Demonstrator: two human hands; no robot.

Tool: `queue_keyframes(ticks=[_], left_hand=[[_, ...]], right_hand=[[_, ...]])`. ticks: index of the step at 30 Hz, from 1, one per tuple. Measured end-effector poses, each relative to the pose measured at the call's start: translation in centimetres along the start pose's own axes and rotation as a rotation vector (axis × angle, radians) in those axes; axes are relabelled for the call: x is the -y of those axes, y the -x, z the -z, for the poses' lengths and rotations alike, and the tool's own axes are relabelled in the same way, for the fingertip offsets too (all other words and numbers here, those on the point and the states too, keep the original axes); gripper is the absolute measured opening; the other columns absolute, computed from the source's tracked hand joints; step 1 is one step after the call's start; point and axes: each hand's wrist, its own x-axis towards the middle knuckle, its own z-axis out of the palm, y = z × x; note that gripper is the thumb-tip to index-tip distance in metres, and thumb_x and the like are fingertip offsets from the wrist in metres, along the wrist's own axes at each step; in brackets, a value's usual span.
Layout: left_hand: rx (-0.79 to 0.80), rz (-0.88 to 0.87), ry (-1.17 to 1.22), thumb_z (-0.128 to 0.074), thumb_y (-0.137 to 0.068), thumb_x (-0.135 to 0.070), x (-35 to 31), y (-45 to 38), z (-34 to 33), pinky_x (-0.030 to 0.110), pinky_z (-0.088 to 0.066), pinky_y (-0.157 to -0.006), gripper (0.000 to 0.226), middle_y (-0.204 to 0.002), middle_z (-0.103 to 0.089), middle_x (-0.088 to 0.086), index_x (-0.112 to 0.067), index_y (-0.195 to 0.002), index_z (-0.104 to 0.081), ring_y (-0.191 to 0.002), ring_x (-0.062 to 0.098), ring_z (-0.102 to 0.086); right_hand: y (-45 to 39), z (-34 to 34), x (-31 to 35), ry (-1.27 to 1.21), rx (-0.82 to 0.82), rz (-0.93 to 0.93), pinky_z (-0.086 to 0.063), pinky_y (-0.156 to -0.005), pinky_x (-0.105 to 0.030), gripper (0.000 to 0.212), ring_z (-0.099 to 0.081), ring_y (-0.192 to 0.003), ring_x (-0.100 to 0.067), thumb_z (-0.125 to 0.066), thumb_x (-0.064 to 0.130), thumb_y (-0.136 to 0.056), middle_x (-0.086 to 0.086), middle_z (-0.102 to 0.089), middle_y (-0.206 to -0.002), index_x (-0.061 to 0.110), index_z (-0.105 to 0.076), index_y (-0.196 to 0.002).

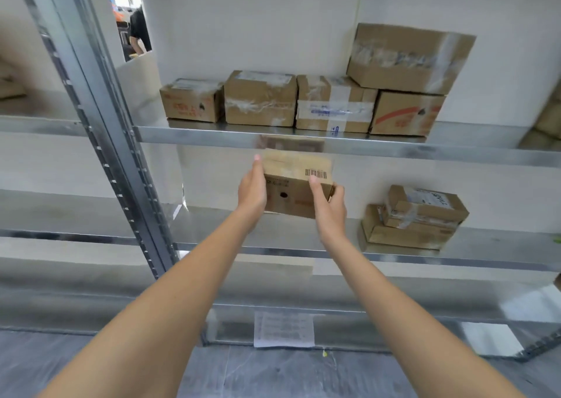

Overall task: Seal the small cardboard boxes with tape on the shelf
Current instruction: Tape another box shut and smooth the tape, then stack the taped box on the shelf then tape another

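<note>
Your forearms are reaching up; your left hand (252,189) and right hand (329,205) are closing their grip on the small cardboard box's (296,182) ends, above the middle shelf's front edge (425,256). It's looking light and stiff, so keep holding the ends.

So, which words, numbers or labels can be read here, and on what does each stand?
None can be read.
Barcode on the held box: digits too small.
Red print on the upper-shelf boxes: blurred.
Label on the stacked box: blurred.
Paper sheet below: blurred.
</note>
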Motion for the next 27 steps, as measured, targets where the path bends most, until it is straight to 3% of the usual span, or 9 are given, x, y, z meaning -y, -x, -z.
queue_keyframes(ticks=[5,9,12,14,17,19,21,25,27], left_hand=[[-0.114,-0.243,-0.024,-0.025,-0.093,-0.067,-5.0,-0.2,-1.1,0.049,-0.041,-0.105,0.044,-0.120,-0.058,0.008,-0.036,-0.078,-0.054,-0.116,0.025,-0.053],[-0.155,-0.354,0.059,-0.025,-0.088,-0.067,-10.0,-1.1,-2.8,0.050,-0.044,-0.100,0.057,-0.110,-0.064,0.013,-0.026,-0.074,-0.062,-0.107,0.028,-0.058],[-0.277,-0.430,0.079,-0.028,-0.091,-0.058,-13.5,-2.0,-4.2,0.055,-0.043,-0.097,0.057,-0.103,-0.060,0.032,-0.016,-0.056,-0.040,-0.105,0.043,-0.056],[-0.306,-0.437,0.089,-0.029,-0.096,-0.053,-15.7,-2.6,-4.8,0.054,-0.042,-0.098,0.054,-0.108,-0.059,0.032,-0.020,-0.055,-0.037,-0.107,0.041,-0.055],[-0.288,-0.408,0.093,-0.026,-0.101,-0.050,-18.3,-3.7,-5.5,0.044,-0.043,-0.094,0.052,-0.105,-0.062,0.021,-0.020,-0.063,-0.043,-0.102,0.033,-0.056],[-0.253,-0.409,0.099,-0.028,-0.102,-0.048,-19.5,-4.3,-6.0,0.037,-0.039,-0.082,0.049,-0.085,-0.056,0.006,-0.018,-0.068,-0.046,-0.084,0.021,-0.053],[-0.207,-0.384,0.105,-0.033,-0.102,-0.048,-20.3,-5.0,-6.5,0.033,-0.037,-0.079,0.046,-0.081,-0.052,0.000,-0.013,-0.080,-0.052,-0.077,0.014,-0.049],[-0.157,-0.318,0.076,-0.038,-0.099,-0.048,-20.8,-6.7,-7.3,0.038,-0.038,-0.098,0.050,-0.126,-0.056,0.007,-0.010,-0.130,-0.052,-0.117,0.025,-0.051],[-0.152,-0.280,0.079,-0.040,-0.100,-0.043,-20.7,-7.7,-7.5,0.039,-0.040,-0.101,0.050,-0.131,-0.054,0.010,-0.009,-0.135,-0.049,-0.122,0.028,-0.050]], right_hand=[[-1.2,1.8,5.0,-0.004,0.063,0.161,-0.042,-0.087,-0.022,0.054,-0.054,-0.108,-0.004,-0.063,0.059,-0.084,0.012,-0.059,-0.118,0.025,-0.049,-0.122],[-3.6,2.6,9.2,-0.001,0.045,0.233,-0.045,-0.101,-0.036,0.071,-0.054,-0.117,-0.010,-0.057,0.073,-0.075,0.010,-0.060,-0.124,0.026,-0.050,-0.129],[-5.6,3.2,12.6,-0.025,0.047,0.283,-0.045,-0.093,-0.029,0.047,-0.056,-0.110,-0.009,-0.056,0.060,-0.088,0.013,-0.062,-0.115,0.025,-0.053,-0.120],[-7.0,3.4,14.9,-0.036,0.050,0.298,-0.042,-0.091,-0.028,0.050,-0.054,-0.112,-0.011,-0.054,0.058,-0.090,0.011,-0.060,-0.118,0.022,-0.053,-0.124],[-9.4,3.3,17.9,-0.028,0.070,0.284,-0.036,-0.108,-0.039,0.073,-0.041,-0.134,-0.021,-0.049,0.063,-0.089,0.001,-0.044,-0.146,0.017,-0.038,-0.145],[-10.8,3.2,19.4,-0.029,0.085,0.253,-0.030,-0.111,-0.043,0.077,-0.033,-0.141,-0.024,-0.047,0.061,-0.091,-0.002,-0.034,-0.154,0.016,-0.029,-0.151],[-11.9,2.9,20.4,-0.024,0.094,0.215,-0.029,-0.111,-0.044,0.076,-0.032,-0.141,-0.027,-0.046,0.058,-0.093,-0.004,-0.032,-0.155,0.014,-0.027,-0.152],[-13.5,1.9,21.5,-0.008,0.113,0.099,-0.029,-0.110,-0.047,0.074,-0.032,-0.140,-0.031,-0.044,0.053,-0.096,-0.007,-0.029,-0.156,0.012,-0.022,-0.153],[-14.2,1.6,21.9,0.000,0.120,0.066,-0.030,-0.109,-0.045,0.071,-0.033,-0.139,-0.031,-0.044,0.049,-0.097,-0.008,-0.029,-0.156,0.011,-0.021,-0.152]])
